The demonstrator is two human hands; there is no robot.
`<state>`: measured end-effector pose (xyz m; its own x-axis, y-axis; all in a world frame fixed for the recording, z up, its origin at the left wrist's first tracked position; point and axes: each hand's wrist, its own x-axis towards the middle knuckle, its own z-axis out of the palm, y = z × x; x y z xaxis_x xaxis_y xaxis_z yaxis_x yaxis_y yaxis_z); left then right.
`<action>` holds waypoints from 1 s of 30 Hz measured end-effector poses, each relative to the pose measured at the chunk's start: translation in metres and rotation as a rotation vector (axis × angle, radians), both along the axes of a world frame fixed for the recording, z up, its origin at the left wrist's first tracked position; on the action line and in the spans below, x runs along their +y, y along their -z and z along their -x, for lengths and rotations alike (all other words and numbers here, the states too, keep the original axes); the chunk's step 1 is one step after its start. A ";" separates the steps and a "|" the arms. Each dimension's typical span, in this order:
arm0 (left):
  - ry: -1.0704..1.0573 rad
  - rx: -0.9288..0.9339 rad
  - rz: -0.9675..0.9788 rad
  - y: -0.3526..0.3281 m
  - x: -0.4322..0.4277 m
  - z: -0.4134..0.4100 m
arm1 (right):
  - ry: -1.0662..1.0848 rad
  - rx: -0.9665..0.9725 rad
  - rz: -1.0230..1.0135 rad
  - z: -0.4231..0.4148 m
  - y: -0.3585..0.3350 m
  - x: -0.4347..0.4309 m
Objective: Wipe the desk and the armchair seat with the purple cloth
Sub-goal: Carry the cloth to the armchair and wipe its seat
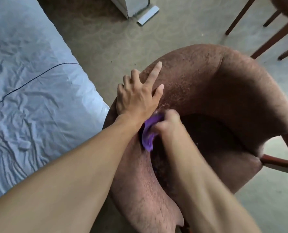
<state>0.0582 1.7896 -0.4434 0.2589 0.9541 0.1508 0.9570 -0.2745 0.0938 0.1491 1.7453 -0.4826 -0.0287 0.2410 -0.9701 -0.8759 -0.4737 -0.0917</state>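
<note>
The left hand [136, 96] is lying spread flat on the armchair [224, 91] rim, bracing it. The right hand [171, 122], blurred, is bunching the purple cloth [149, 132] against the inner left wall, beside the dark seat [212, 132]. The bed [30, 81] is crowding the armchair's left edge; open carpet [106, 39] is lying beyond, wooden chair legs [266, 22] far right.

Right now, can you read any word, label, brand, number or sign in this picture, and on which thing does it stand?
None: no text can be read in this view.
Purple cloth: no label or print shows.
Armchair: plain brown fabric, no tag.
Bed sheet: only a thin dark line, no letters.
White cabinet: no marking shows on the visible part.
</note>
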 end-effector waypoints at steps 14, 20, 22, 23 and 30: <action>-0.032 -0.027 -0.043 0.001 0.005 -0.003 | -0.234 -0.953 -0.434 -0.009 0.004 0.003; -0.042 -0.027 -0.107 0.010 0.003 -0.003 | -1.207 -0.870 -0.815 0.036 0.062 -0.144; -0.053 -0.007 -0.106 0.012 -0.004 -0.006 | -1.328 -0.714 -0.699 0.034 0.076 -0.179; -0.057 -0.001 -0.098 0.011 -0.005 -0.006 | -1.387 -0.647 -0.637 0.031 0.079 -0.189; -0.065 -0.002 -0.083 0.007 -0.007 -0.008 | -0.389 -0.100 -0.009 0.041 0.054 -0.100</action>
<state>0.0666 1.7822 -0.4503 0.1965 0.9531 0.2303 0.9729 -0.2187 0.0749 0.1077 1.6448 -0.5364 -0.0250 0.2396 -0.9705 -0.6176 -0.7671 -0.1735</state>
